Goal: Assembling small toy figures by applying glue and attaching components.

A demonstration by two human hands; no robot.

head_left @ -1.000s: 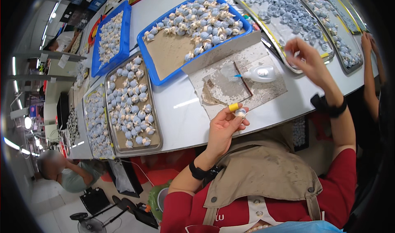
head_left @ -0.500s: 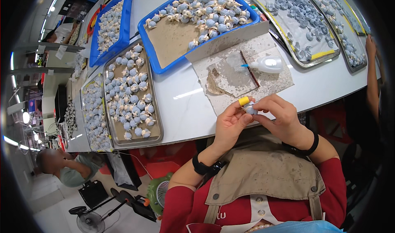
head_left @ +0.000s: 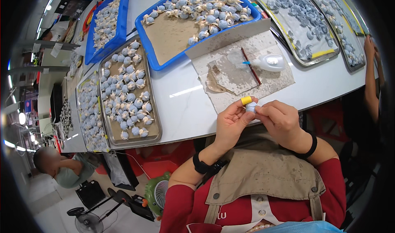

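Note:
Above the table's near edge, my left hand [head_left: 231, 124] pinches a small light-blue rounded figurine piece [head_left: 250, 106] between thumb and forefinger. A yellow finger cover [head_left: 246, 100] is on that hand's forefinger. My right hand [head_left: 281, 121] is closed, its thumb and fingertips pressed together against the piece's right side; they hide part of it. Just beyond both hands lies a stained cardboard sheet [head_left: 275, 82]. On it rest a clear-white squeeze bottle [head_left: 270, 62] with a blue tip and a thin dark-red stick [head_left: 252, 66] that the tip crosses.
Blue-and-cream figurines fill part of a blue tray [head_left: 153, 63] behind the cardboard and a metal tray [head_left: 158, 136] at left. Another blue tray [head_left: 122, 27] stands farther left. Loose blue-grey pieces lie in a tray [head_left: 335, 54] at right. A person's arm [head_left: 371, 80] reaches in at far right.
My right fingers have curled in closer around the piece, which has turned and now shows a rounder blue side. The view has shifted slightly, so the trays appear farther left.

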